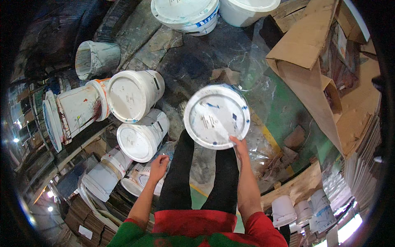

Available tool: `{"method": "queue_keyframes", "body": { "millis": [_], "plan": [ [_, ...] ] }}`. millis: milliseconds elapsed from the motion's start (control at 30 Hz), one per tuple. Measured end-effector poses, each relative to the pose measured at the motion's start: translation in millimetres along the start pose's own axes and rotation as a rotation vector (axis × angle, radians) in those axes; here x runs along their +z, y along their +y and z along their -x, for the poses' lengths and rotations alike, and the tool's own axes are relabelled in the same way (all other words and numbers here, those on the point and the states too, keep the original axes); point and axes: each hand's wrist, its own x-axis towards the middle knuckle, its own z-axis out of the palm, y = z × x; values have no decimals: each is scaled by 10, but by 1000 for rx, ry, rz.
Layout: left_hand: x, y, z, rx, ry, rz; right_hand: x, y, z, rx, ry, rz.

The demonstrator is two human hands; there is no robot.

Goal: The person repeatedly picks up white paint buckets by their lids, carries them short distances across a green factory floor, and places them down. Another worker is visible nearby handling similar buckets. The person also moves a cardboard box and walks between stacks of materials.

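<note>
In front of my legs is a round white lidded bucket, its lid smeared with blue paint. My right hand grips the near right rim, thumb on top of the lid. Most of the bucket's side is hidden beneath the lid. My left hand hangs by my left thigh with its fingers curled in and nothing visible in them. Nearest to it is a white lidded bucket, tilted toward me, and just beyond that stands another white lidded bucket. My left hand appears apart from both.
Paint-stained buckets line the left side, near an open-topped bucket. Two large white tubs stand at the far edge. A big torn cardboard box fills the right. Several white buckets sit at the lower right.
</note>
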Motion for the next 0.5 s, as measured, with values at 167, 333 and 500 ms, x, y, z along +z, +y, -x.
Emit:
{"method": "queue_keyframes", "body": {
  "millis": [167,333,500],
  "plan": [
    [-93,105,-619,199,146,-97,-708,-123,317,264,6,230],
    [-209,57,-1804,166,190,-266,-859,-1090,-45,81,94,237],
    [-275,-41,-2864,213,159,-358,-244,-1609,-870,139,125,549]
  ]
}}
